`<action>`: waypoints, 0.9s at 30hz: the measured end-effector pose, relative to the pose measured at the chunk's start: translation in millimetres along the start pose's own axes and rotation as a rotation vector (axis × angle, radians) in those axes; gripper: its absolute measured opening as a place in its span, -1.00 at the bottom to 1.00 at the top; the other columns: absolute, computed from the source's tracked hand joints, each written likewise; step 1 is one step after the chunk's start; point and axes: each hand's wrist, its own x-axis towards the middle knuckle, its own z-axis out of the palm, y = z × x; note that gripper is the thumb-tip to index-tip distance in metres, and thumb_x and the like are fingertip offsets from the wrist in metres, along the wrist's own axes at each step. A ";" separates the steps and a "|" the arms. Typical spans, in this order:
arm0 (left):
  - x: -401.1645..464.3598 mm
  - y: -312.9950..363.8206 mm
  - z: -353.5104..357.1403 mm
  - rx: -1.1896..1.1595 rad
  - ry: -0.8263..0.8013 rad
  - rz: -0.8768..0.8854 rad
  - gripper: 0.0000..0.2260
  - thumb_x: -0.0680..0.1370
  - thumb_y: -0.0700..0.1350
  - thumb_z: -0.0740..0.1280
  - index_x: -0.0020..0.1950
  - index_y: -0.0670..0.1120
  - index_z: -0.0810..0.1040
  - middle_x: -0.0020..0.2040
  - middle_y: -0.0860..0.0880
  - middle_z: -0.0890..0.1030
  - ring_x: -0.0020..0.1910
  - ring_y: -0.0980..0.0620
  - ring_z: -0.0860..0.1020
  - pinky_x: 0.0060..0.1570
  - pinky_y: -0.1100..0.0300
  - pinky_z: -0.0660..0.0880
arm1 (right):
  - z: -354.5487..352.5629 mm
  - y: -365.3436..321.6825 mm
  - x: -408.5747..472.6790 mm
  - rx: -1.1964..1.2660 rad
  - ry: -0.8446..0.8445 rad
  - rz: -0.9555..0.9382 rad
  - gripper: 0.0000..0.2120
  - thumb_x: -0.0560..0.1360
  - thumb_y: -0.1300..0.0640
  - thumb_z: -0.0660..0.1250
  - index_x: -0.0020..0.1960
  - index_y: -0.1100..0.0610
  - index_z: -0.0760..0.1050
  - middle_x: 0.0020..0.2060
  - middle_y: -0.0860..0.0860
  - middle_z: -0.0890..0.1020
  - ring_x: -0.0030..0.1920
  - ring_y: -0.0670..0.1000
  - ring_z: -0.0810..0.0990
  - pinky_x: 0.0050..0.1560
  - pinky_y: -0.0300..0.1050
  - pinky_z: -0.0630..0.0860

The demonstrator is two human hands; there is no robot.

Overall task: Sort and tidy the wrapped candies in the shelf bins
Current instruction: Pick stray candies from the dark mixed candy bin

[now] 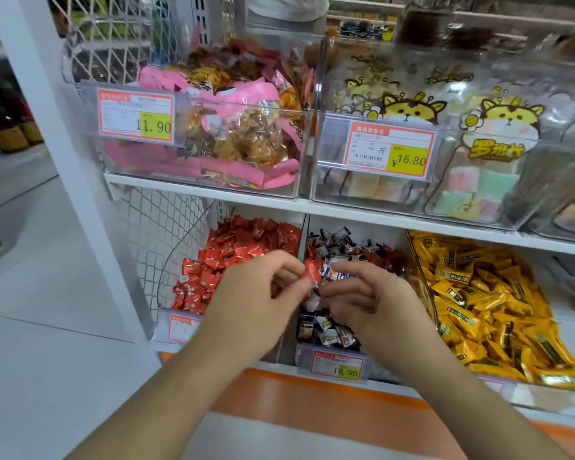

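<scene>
On the lower shelf three clear bins stand side by side: red wrapped candies point(246, 244) on the left, dark blue and white candies point(339, 247) in the middle, yellow candies point(485, 293) on the right. My left hand point(263, 293) pinches a red candy point(312, 272) above the divider between the red and middle bins. My right hand point(369, 300) hovers over the middle bin and grips a dark wrapped candy point(337, 275) between thumb and fingers. Both hands nearly touch.
The upper shelf holds a bin of pink snack packs point(233, 127) and a bin of cat-printed bags point(445, 144). Price tags point(337, 363) hang on the bin fronts. A white upright post point(63, 161) stands at the left, an orange shelf edge point(312, 403) below.
</scene>
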 end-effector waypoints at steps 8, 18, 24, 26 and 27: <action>14.7 -42.1 -25.7 0.170 0.165 -0.214 -0.86 0.54 -0.03 0.44 0.06 0.17 0.58 0.03 0.18 0.62 0.03 0.19 0.57 0.08 0.13 0.52 | -26.3 20.8 10.4 -0.106 0.124 0.084 -0.66 0.60 0.39 0.25 0.08 -0.02 0.60 -0.15 -0.12 0.76 -0.12 -0.13 0.74 -0.06 0.08 0.71; 0.6 -19.7 22.7 0.251 -0.188 0.199 -0.64 0.66 -0.01 0.28 0.46 0.18 0.47 0.49 0.34 0.34 0.48 0.43 0.16 0.30 0.64 -0.14 | -44.7 38.6 14.4 -0.607 -0.183 -0.013 -0.74 0.57 0.20 0.40 -0.05 -0.17 0.70 -0.15 -0.28 0.71 -0.09 -0.31 0.64 -0.11 -0.45 0.56; -4.6 -17.5 42.0 0.235 -0.193 0.289 -0.71 0.63 -0.08 0.31 0.34 0.09 0.59 0.40 0.24 0.49 0.49 0.26 0.27 0.53 0.37 0.00 | -37.5 42.1 14.3 -0.759 -0.318 0.015 -0.72 0.55 0.18 0.41 0.10 -0.17 0.72 0.01 -0.21 0.74 0.00 -0.19 0.67 0.09 -0.22 0.64; -5.4 -16.1 47.1 0.236 -0.195 0.300 -0.74 0.62 -0.09 0.33 0.30 0.09 0.61 0.34 0.23 0.51 0.44 0.22 0.34 0.54 0.24 0.11 | -36.3 41.2 15.3 -0.784 -0.326 0.044 -0.58 0.55 0.18 0.40 0.28 -0.25 0.63 0.18 -0.19 0.70 0.14 -0.10 0.66 0.19 -0.10 0.63; -5.6 -15.7 49.0 0.245 -0.198 0.310 -0.75 0.61 -0.10 0.34 0.27 0.09 0.61 0.31 0.24 0.52 0.40 0.23 0.37 0.54 0.22 0.12 | -36.4 41.9 16.1 -0.794 -0.326 0.049 -0.49 0.54 0.19 0.40 0.36 -0.29 0.55 0.25 -0.17 0.67 0.16 -0.07 0.66 0.18 -0.08 0.64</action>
